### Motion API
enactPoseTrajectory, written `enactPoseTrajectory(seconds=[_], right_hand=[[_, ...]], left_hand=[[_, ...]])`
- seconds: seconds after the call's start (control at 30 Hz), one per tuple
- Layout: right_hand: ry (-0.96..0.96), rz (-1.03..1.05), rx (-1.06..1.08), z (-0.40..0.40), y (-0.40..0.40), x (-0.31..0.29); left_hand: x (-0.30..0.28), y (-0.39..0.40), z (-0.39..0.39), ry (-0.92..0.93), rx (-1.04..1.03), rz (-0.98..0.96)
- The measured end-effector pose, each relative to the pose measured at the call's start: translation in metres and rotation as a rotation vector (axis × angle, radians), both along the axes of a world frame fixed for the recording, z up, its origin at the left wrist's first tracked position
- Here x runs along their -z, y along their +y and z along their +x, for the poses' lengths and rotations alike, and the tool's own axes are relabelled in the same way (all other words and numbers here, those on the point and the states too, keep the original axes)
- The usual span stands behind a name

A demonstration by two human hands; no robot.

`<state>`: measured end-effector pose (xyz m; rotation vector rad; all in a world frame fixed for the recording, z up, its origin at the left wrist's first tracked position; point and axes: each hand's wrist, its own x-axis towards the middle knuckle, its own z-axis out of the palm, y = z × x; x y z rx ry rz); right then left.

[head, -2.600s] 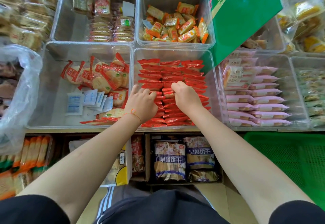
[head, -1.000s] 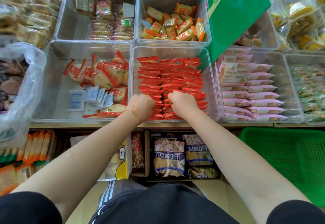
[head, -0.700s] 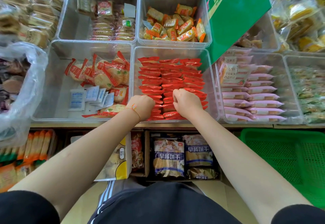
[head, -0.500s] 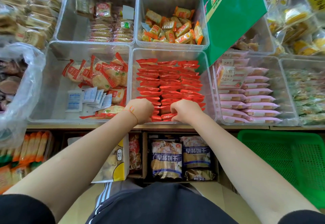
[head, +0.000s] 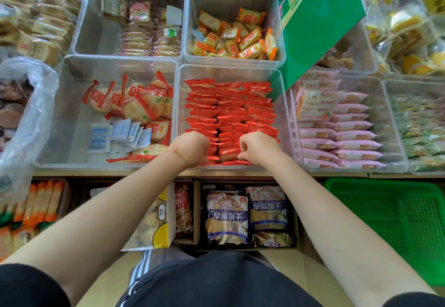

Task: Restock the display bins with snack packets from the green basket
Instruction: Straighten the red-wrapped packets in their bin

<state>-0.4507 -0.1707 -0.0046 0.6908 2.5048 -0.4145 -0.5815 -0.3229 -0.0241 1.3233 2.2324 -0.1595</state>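
A clear display bin [head: 284,104] in the middle of the shelf holds three tight rows of red snack packets [head: 228,104] standing on edge. My left hand [head: 192,149] is at the near end of the left row, its fingers curled down among the packets. My right hand [head: 258,147] is at the near end of the right rows, thumb and fingers curled and pinching the top of the front packets. The green basket [head: 397,222] stands low on the right, and its mesh bottom shows no packets.
Neighbouring clear bins hold round rice crackers with white sachets [head: 134,106], orange packets [head: 236,36] and pink packets [head: 346,128]. A green box [head: 320,22] leans over the back right corner. A plastic bag [head: 26,118] is at the left. Boxed snacks [head: 245,215] fill the lower shelf.
Both hands have slid from the middle of the red rows towards the bin's near edge, keeping their fingers curled in the packets. The rows behind them stand tidier.
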Motion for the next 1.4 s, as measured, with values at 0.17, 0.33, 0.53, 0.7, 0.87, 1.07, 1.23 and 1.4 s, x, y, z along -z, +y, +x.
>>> enactPoseTrajectory(seconds=[0.17,0.33,0.53,0.7,0.87,1.07,1.23,1.4], right_hand=[[-0.149,-0.01,-0.17,-0.005,-0.003,-0.001],[0.006,-0.017,-0.143,-0.006,-0.007,0.007],[0.066,-0.105,0.056,0.012,0.033,-0.015],[-0.149,0.229,-0.104,0.035,0.053,-0.02],[-0.243,0.328,-0.272,0.037,0.036,-0.007],[-0.052,0.272,-0.253,0.041,0.038,-0.004],[0.078,0.444,-0.17,0.036,0.041,0.0],[0.139,0.35,-0.09,0.036,0.045,0.0]], left_hand=[[-0.004,0.008,0.002,0.08,0.161,-0.159],[-0.005,0.008,0.001,0.167,0.237,-0.212],[-0.016,0.023,0.009,0.099,0.16,-0.163],[-0.011,0.036,0.035,-0.031,0.059,0.126],[0.009,0.035,0.059,-0.166,-0.028,0.195],[0.019,0.024,0.069,-0.127,-0.127,0.335],[0.015,0.027,0.069,-0.126,-0.13,0.28],[0.015,0.031,0.065,-0.182,-0.074,0.219]])
